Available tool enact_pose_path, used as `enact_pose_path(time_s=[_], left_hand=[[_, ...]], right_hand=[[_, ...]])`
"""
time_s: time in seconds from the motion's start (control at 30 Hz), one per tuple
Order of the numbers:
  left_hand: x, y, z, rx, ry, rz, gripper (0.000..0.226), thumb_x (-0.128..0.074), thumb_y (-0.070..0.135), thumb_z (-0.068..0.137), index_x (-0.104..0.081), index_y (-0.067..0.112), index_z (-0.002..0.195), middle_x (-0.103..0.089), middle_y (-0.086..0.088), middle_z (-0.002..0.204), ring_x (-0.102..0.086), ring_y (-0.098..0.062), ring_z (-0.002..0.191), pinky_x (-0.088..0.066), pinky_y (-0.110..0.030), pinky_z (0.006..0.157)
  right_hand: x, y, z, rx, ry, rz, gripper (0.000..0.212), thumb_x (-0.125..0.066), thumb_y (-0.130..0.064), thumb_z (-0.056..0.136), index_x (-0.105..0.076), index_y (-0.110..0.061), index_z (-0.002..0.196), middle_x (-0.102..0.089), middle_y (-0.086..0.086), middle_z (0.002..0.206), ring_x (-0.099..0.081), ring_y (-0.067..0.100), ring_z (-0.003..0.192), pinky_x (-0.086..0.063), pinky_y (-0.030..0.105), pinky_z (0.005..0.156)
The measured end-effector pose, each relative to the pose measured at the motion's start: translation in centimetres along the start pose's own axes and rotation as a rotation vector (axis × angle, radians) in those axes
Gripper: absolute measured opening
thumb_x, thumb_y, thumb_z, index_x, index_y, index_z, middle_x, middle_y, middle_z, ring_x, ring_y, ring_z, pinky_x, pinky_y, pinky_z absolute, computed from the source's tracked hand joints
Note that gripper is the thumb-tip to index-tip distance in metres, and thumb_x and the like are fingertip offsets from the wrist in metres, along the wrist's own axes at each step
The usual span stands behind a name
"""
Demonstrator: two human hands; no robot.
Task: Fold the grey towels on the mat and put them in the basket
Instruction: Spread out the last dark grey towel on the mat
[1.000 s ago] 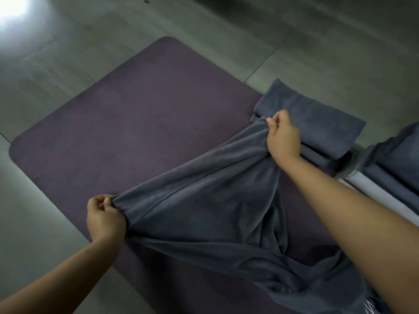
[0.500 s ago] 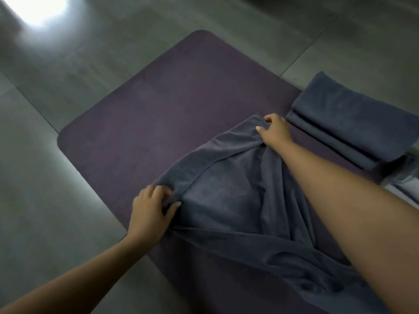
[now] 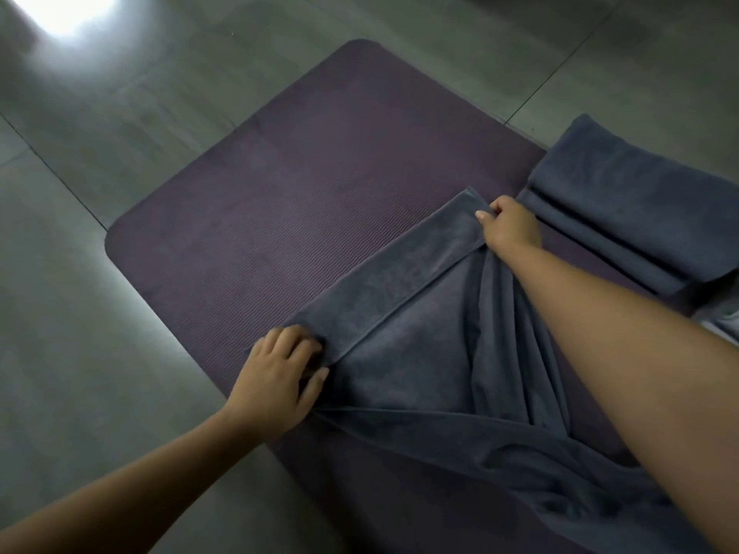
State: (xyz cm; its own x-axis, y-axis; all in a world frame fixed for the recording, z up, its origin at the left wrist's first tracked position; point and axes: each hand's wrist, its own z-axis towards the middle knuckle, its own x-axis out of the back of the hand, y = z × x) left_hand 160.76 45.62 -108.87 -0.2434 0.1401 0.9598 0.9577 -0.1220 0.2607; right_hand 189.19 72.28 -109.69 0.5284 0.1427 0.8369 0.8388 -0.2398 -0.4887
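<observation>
Left hand [image 3: 280, 373], palm down, fingers curled on the near-left corner of the grey towel [image 3: 420, 353], which lies rumpled on the purple mat [image 3: 300, 193]. Right hand [image 3: 512, 225], arm outstretched, apparently pinches the far corner. Folded towels [image 3: 632, 209] lie at right.

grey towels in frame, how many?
2 clear: one spread rumpled on the mat, its far edge held by left hand and right hand; one folded towel at the mat's right edge. More grey cloth at frame right, unclear.

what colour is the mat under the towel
Dull purple, with fine ribbing across the mat; the head view, the only one, shows it.
</observation>
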Motion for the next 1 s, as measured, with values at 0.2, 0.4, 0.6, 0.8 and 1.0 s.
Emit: enact_pose_path(time_s=[0.2, 0.4, 0.6, 0.8, 1.0], left_hand=[[-1.9, -0.4, 0.4, -0.007, -0.269, 0.171, 0.073, -0.012, 0.063, 0.097, -0.014, 0.017, 0.153, -0.013, -0.015, 0.158, -0.002, -0.031, 0.145, -0.002, -0.049, 0.112], [-1.5, 2.6, 1.7, -0.049, -0.253, 0.099, 0.075, 0.001, 0.068, 0.091, 0.004, 0.026, 0.153, 0.016, -0.006, 0.159, 0.018, -0.026, 0.146, 0.012, -0.048, 0.115], [-1.6, 8.3, 4.2, -0.205, -0.244, 0.031, 0.073, 0.003, 0.062, 0.093, -0.008, 0.022, 0.153, 0.006, -0.008, 0.159, 0.012, -0.022, 0.146, 0.005, -0.044, 0.119], [-2.6, 16.7, 6.1, -0.511, -0.251, -0.182, 0.052, -0.035, 0.047, 0.094, -0.058, 0.016, 0.129, -0.052, -0.005, 0.138, -0.046, -0.025, 0.124, -0.039, -0.043, 0.104], [-3.7, 23.6, 6.2, -0.736, -0.392, -0.266, 0.062, -0.035, 0.059, 0.090, -0.051, 0.021, 0.136, -0.051, 0.001, 0.135, -0.042, -0.018, 0.124, -0.033, -0.035, 0.106]], right_hand=[[0.2, -0.3, -0.3, 0.006, 0.002, -0.133, 0.032, -0.051, -0.039, 0.094, -0.054, -0.015, 0.115, -0.051, 0.015, 0.125, -0.046, 0.034, 0.116, -0.040, 0.038, 0.091], [1.3, 0.7, -5.5, 0.108, -0.118, -0.159, 0.068, -0.053, -0.039, 0.093, -0.023, -0.012, 0.147, -0.029, 0.016, 0.147, -0.027, 0.035, 0.135, -0.026, 0.043, 0.109], [4.7, 7.5, -13.0, -0.105, -0.342, 0.083, 0.059, -0.048, -0.037, 0.096, -0.027, -0.011, 0.145, -0.044, 0.014, 0.139, -0.047, 0.029, 0.124, -0.038, 0.029, 0.090], [9.0, 15.0, -18.9, -0.144, -0.514, -0.055, 0.032, -0.047, -0.044, 0.095, -0.049, -0.019, 0.114, -0.055, -0.009, 0.089, -0.062, 0.013, 0.076, -0.044, 0.027, 0.074], [13.6, 21.2, -25.4, 0.038, -0.562, -0.389, 0.035, -0.036, -0.065, 0.089, -0.057, -0.039, 0.101, -0.060, -0.017, 0.098, -0.055, 0.007, 0.091, -0.042, 0.031, 0.084]])
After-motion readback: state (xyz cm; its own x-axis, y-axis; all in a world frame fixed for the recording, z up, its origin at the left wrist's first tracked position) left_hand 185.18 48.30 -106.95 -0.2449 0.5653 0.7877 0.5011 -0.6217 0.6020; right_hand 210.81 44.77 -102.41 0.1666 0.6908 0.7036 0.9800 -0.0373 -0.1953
